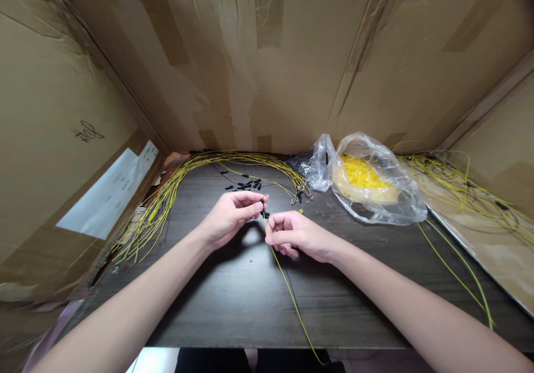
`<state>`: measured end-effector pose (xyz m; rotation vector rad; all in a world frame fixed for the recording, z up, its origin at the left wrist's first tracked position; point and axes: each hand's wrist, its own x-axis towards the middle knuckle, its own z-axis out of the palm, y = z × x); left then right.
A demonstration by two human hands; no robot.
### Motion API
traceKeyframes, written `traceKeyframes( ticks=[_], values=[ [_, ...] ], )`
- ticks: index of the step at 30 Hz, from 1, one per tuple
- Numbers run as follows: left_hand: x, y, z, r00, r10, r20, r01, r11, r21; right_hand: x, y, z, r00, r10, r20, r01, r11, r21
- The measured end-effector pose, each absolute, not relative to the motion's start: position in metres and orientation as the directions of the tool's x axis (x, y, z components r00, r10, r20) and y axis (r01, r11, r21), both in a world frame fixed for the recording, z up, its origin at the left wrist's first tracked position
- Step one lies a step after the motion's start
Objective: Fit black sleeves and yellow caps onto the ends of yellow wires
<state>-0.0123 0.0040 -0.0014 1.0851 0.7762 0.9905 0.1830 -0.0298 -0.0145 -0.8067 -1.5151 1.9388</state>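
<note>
My left hand (233,214) is closed in a pinch on a small black connector piece (265,214) at the upper end of a yellow wire. Just to the right and a little lower, my right hand (294,233) has its thumb and forefinger pressed together on the yellow wire (287,284) and a thin black wire beside it. The yellow wire runs down from my fingers past the table's front edge. Behind my hands lie several loose black connector pieces (249,184). Exactly how the held piece sits on the wire is too small to tell.
A bundle of yellow wires (167,206) arcs along the back and left. Back right stands an open clear plastic bag (400,203) with small yellow parts (362,173). More tangled wires (467,187) lie on a cardboard sheet at right. Cardboard walls (233,67) enclose the dark table (200,312).
</note>
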Motion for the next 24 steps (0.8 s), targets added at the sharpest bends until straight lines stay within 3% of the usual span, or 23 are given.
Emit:
traceKeyframes(
  ticks=[10, 17, 24],
  values=[
    [-0.0139, 0.0063, -0.0057, 0.389, 0.921, -0.028, -0.251, 0.135, 0.958, 0.1822, -0.0296, -0.0144, -0.658, 0.739, -0.145, 0.016, -0.179, -0.984],
    [-0.0128, 0.0051, -0.0063, 0.413, 0.911, -0.014, -0.219, 0.115, 0.969, 0.1812, -0.0283, -0.0114, -0.546, 0.837, -0.035, -0.079, -0.093, -0.993],
    [-0.0122, 0.0046, -0.0065, 0.413, 0.910, -0.020, -0.210, 0.117, 0.971, 0.1799, -0.0303, -0.0100, -0.513, 0.858, -0.012, -0.048, -0.043, -0.998]
  ],
)
